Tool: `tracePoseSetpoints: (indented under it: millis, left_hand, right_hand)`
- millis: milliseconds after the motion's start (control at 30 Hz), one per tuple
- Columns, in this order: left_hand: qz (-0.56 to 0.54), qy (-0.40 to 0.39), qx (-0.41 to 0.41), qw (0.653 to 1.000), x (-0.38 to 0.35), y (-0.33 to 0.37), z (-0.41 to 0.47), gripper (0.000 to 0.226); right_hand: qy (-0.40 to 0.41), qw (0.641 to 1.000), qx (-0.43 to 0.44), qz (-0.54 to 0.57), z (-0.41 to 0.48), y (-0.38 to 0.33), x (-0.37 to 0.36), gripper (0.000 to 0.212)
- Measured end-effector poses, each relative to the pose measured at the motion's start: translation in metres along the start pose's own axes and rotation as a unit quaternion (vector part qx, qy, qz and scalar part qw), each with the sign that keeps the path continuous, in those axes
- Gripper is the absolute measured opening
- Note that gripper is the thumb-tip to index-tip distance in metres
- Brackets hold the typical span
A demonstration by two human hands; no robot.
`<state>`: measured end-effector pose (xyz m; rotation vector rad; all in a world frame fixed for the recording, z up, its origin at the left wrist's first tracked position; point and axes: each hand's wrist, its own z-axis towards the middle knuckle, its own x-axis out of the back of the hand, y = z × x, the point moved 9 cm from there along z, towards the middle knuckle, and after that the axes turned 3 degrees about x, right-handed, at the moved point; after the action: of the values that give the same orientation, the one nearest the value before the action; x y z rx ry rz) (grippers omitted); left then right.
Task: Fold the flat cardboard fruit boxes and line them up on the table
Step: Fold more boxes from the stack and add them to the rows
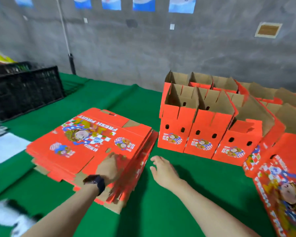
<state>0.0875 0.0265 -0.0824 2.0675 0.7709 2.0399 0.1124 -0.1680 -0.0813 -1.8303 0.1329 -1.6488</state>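
Two bare forearms reach in from 6 o'clock. On the left wrist sits a black wristwatch (96,183), and the left hand (110,166) lies on the near right part of a stack of flat orange-red cardboard fruit boxes (85,144) printed with a cartoon face and "FRESH FRUIT". Its fingers are blurred, so whether they press flat or pinch the top sheet cannot be told. The right hand (162,170) hangs just beside the stack's right edge, over the cloth, fingers loosely spread and holding nothing.

The flat stack lies at 9 o'clock of centre on a table covered with green cloth (161,207). At 2 o'clock stand folded orange-red boxes with open tops (195,134), side by side in rows, touching one another. Another flat printed orange-red box (280,189) lies at 4 o'clock, against the folded row's right end.

At 10 o'clock a black plastic lattice crate (24,89) rests on the cloth, and white paper (3,147) lies at 9 o'clock. Behind runs a grey concrete wall (143,48) with blue-and-white posters (143,4) along its top and a thin white pole (66,31) leaning at 11 o'clock.
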Motion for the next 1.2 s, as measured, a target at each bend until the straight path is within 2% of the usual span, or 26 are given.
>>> tracePoseSetpoints:
  millis: [100, 200, 267, 333, 400, 533, 600, 700, 800, 900, 1033, 1100, 1200]
  left_hand:
    - [0.118, -0.057, 0.032, 0.991, -0.017, -0.04, 0.009, 0.078]
    - [0.151, -0.067, 0.014, 0.986, -0.026, -0.052, 0.01, 0.085]
    - [0.184, -0.056, -0.01, 0.981, -0.028, -0.051, 0.005, 0.087]
    - [0.201, -0.035, -0.037, 0.978, -0.032, -0.049, 0.0, 0.09]
    - [0.195, -0.024, -0.059, 0.979, -0.036, -0.051, -0.006, 0.093]
    - [0.128, 0.037, -0.079, 0.988, -0.021, -0.054, -0.013, 0.094]
    - [0.044, 0.1, -0.095, 0.989, -0.002, -0.047, -0.02, 0.079]
    - [-0.026, 0.202, -0.115, 0.972, 0.025, -0.037, -0.032, 0.055]
    - [-0.058, 0.223, -0.103, 0.968, 0.045, -0.028, -0.033, 0.057]
    - [-0.119, 0.222, -0.118, 0.961, 0.072, -0.01, -0.029, 0.061]
    - [-0.223, 0.241, -0.169, 0.929, 0.116, 0.025, -0.029, 0.047]
    - [-0.246, 0.267, -0.184, 0.913, 0.138, 0.038, -0.029, 0.044]
    - [-0.261, 0.314, -0.177, 0.895, 0.173, 0.045, -0.022, 0.041]
  right_hand:
    - [-0.055, 0.997, -0.035, 0.042, 0.033, -0.027, -0.041, 0.042]
    - [-0.104, 0.984, -0.113, 0.087, 0.051, -0.03, -0.073, 0.048]
    - [-0.11, 0.968, -0.172, 0.144, 0.058, -0.024, -0.086, 0.044]
    - [-0.08, 0.924, -0.249, 0.28, 0.061, -0.018, -0.097, 0.039]
    - [-0.026, 0.85, -0.316, 0.42, 0.062, -0.016, -0.105, 0.034]
    - [0.11, 0.831, -0.344, 0.423, 0.064, -0.013, -0.092, 0.035]
    - [0.174, 0.828, -0.335, 0.415, 0.06, -0.016, -0.078, 0.034]
    - [0.212, 0.814, -0.285, 0.459, 0.066, -0.029, -0.059, 0.022]
    - [0.227, 0.795, -0.207, 0.523, 0.076, -0.051, -0.031, 0.008]
    - [0.254, 0.82, -0.098, 0.503, 0.073, -0.073, 0.015, 0.005]
    - [0.292, 0.834, 0.045, 0.466, 0.04, -0.082, 0.086, 0.015]
    - [0.292, 0.835, 0.075, 0.46, 0.019, -0.069, 0.115, 0.012]
    - [0.272, 0.835, 0.063, 0.473, -0.007, -0.034, 0.153, 0.018]
